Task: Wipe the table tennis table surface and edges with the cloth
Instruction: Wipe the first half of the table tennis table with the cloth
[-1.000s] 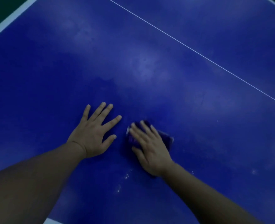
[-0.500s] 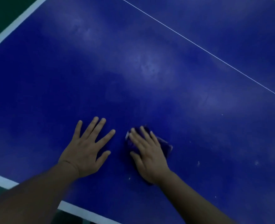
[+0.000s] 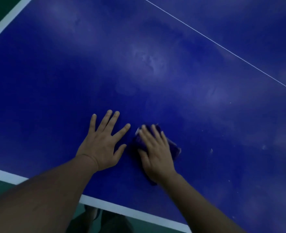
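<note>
Right hand (image 3: pixel 157 153) presses flat on the dark cloth (image 3: pixel 174 147) near the table's (image 3: pixel 54 73) six-o'clock edge; left hand (image 3: pixel 103 143) rests spread at nine o'clock; the loosely held cloth could slip off.

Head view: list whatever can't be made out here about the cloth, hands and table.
- Cloth: mostly under the right hand; its full shape is hidden.
- Table: far end and right side cut off by the frame.
- Left hand: palm hidden, flat on the table.
- Dark shape under the near edge: too dim to identify.
</note>
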